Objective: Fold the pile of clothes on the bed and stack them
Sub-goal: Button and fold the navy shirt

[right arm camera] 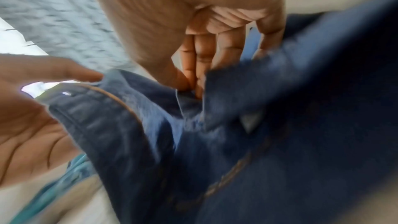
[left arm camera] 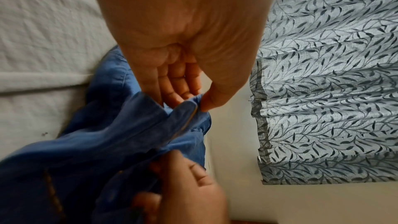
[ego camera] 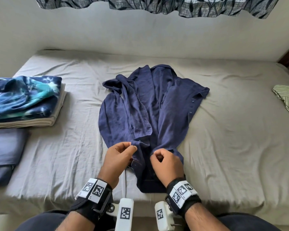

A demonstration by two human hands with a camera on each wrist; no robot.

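Navy shirt spread lengthwise on the bed, both hands pinching its near end.

The bed [ego camera: 223, 147] carries the navy shirt [ego camera: 145, 105] at its middle, long axis running near to far, its far end toward the wall. A folded stack [ego camera: 23, 104] lies at the left, well apart; a striped garment [ego camera: 287, 99] lies at the right edge. The left hand [ego camera: 119, 155] pinches a near edge between thumb and fingers; the right hand [ego camera: 165, 161], fingers curled, pinches the fabric just beside it.

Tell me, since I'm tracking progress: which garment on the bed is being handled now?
The navy button shirt, mid-bed: left hand and right hand pinch its near end.
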